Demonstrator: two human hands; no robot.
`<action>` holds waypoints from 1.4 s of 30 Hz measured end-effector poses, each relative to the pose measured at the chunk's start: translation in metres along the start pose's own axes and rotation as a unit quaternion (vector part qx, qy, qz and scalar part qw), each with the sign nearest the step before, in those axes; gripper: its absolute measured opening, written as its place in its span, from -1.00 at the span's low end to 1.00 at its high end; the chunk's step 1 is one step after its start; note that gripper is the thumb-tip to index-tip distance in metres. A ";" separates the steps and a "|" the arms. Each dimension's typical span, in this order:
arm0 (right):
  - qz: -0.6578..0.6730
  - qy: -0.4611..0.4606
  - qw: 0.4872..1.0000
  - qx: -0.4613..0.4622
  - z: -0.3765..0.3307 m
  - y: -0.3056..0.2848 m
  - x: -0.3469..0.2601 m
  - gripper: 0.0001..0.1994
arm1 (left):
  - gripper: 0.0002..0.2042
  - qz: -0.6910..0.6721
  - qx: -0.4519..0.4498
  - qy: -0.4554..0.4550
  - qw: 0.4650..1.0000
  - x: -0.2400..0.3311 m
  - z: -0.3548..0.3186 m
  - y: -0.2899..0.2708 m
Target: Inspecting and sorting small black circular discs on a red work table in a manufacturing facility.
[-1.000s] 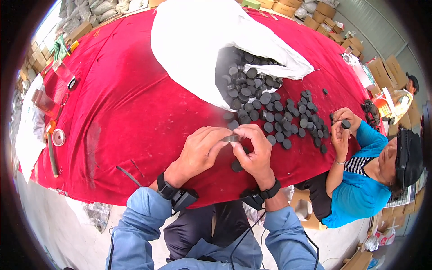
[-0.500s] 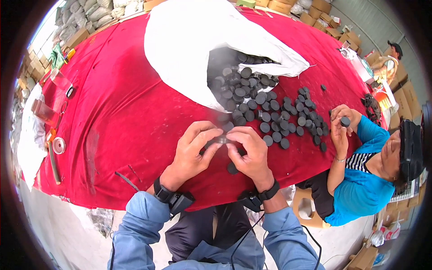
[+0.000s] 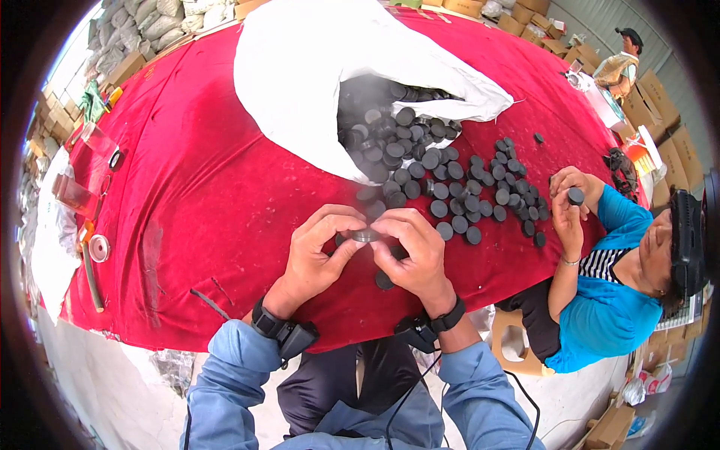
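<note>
My left hand [image 3: 319, 255] and my right hand [image 3: 412, 251] meet over the red tablecloth [image 3: 195, 187], both pinching one small dark round disc [image 3: 365, 235] between thumbs and fingertips. Another loose disc [image 3: 383, 280] lies on the cloth just below my right hand. Several more black discs [image 3: 465, 199] spread out to the right, spilling from the open white sack [image 3: 315, 67].
A person in a blue top sits at the right, holding a disc in their hands [image 3: 571, 202]. A tape roll [image 3: 98, 248] and a clear container [image 3: 71, 195] lie at the cloth's left edge. Cardboard boxes [image 3: 660, 97] and another person stand far right.
My hands stay joined on the disc; they have shifted slightly left and nearer in view as my head moved. The seated person's hands stay raised with a disc.
</note>
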State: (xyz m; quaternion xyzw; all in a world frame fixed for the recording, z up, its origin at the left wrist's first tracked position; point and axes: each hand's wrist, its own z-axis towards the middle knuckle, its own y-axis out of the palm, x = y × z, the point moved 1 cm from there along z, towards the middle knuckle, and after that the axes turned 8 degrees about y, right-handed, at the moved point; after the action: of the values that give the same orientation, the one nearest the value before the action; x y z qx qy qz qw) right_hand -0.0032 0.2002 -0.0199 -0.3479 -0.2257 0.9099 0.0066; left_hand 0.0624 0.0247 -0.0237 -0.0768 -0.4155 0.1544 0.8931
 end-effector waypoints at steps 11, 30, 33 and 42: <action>-0.040 0.002 0.999 -0.016 0.001 0.003 -0.005 -0.71 | -0.74 0.115 -0.004 0.036 0.993 0.000 -0.001 0.002; 0.074 0.047 0.996 -0.020 -0.001 0.002 0.006 -0.74 | -0.82 -0.179 -0.060 -0.094 0.978 -0.021 -0.009 -0.005; 0.074 0.057 0.995 -0.039 -0.001 0.002 0.003 -0.74 | -0.84 -0.204 -0.012 -0.132 0.970 -0.017 -0.007 0.001; 0.068 0.052 0.995 -0.053 0.001 0.001 0.000 -0.74 | -0.93 -0.193 -0.016 -0.117 0.974 -0.019 -0.006 -0.003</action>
State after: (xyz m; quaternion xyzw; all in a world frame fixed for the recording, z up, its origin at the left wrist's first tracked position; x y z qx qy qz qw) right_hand -0.0036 0.1988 -0.0192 -0.4089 -0.2485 0.8759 -0.0617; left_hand 0.0566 0.0153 -0.0400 0.0089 -0.5262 -0.0196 0.8501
